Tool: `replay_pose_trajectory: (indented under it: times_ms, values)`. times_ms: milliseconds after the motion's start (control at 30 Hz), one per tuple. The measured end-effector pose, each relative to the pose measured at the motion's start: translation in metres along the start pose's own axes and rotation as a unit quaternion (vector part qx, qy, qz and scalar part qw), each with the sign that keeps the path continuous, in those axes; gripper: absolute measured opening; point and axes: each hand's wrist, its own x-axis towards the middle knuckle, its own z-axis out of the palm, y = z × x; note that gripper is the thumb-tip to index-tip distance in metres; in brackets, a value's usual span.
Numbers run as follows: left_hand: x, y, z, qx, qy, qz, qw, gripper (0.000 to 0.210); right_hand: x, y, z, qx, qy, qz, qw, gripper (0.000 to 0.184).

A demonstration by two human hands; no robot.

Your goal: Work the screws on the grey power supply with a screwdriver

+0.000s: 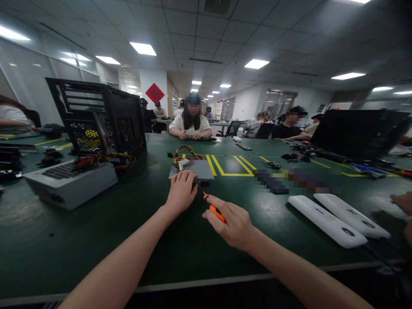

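A small grey computer power supply (pixel 206 168) lies on the green table in front of me, a bundle of coloured cables (pixel 188 152) at its back. My left hand (pixel 182 189) rests on its near left part, fingers curled over the edge and gripping it. Between the fingers of my right hand (pixel 232 221) is an orange-handled screwdriver (pixel 217 213). Its thin tip points up and left towards the power supply's near face, a little apart from it. My palm and fingers hide part of the handle.
To the left stand an open black computer case (pixel 104 116) and a larger grey power supply (pixel 72 184). Two white power banks or similar devices (pixel 325 219) lie at right, near a person's hand (pixel 402 204) at the edge. Opposite sits a person (pixel 191 122); a black monitor-like panel (pixel 349 133) stands far right.
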Motion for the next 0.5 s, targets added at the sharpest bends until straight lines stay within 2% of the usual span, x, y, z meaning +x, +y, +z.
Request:
replay_pose_trajectory:
  times_ms: [167,367,500]
  values:
    - [0.0000,-0.0003,-0.0004,0.000,-0.002,-0.003,1.000,0.025,0.0011,-0.0027,0.0015,0.017,-0.014,0.007,1.000,0.014]
    - [0.0000,-0.0006,0.0004,0.001,-0.003,-0.006,1.000,0.025,-0.0053,0.0008,0.0059,0.039,-0.004,0.014,0.999,0.026]
    - [-0.0004,-0.0005,0.0004,0.000,0.000,-0.004,1.000,0.025,-0.0019,0.0025,0.0018,0.032,-0.014,0.033,0.999,0.017]
